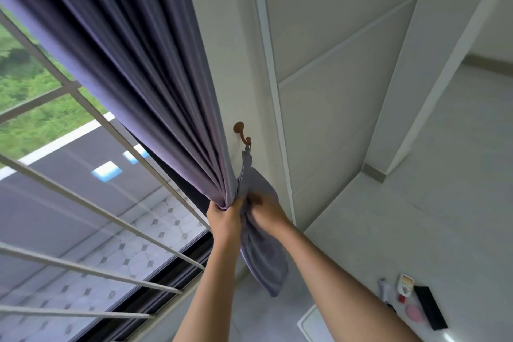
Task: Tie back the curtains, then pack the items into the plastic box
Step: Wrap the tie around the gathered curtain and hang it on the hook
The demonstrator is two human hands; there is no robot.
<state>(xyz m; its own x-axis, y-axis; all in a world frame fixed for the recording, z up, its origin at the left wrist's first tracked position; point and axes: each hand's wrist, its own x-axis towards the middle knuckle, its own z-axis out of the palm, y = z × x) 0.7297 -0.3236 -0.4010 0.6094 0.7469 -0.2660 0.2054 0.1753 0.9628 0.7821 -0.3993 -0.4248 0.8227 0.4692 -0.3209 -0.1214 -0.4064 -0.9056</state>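
Head: L hand point(223, 216) grips bunched curtain point(155, 86); R hand point(266, 212) beside it pinches tieback point(255, 183).

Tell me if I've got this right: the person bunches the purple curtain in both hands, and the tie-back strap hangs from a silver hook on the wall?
Nearly. The head view shows the hook is reddish-brown, not silver. The rest holds: the left hand and right hand bunch the purple curtain, and the tie-back strap hangs from that hook.

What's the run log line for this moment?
phase: tying curtain | left hand: grips gathered curtain | right hand: holds tieback | tieback end: on wall hook | packing: not started
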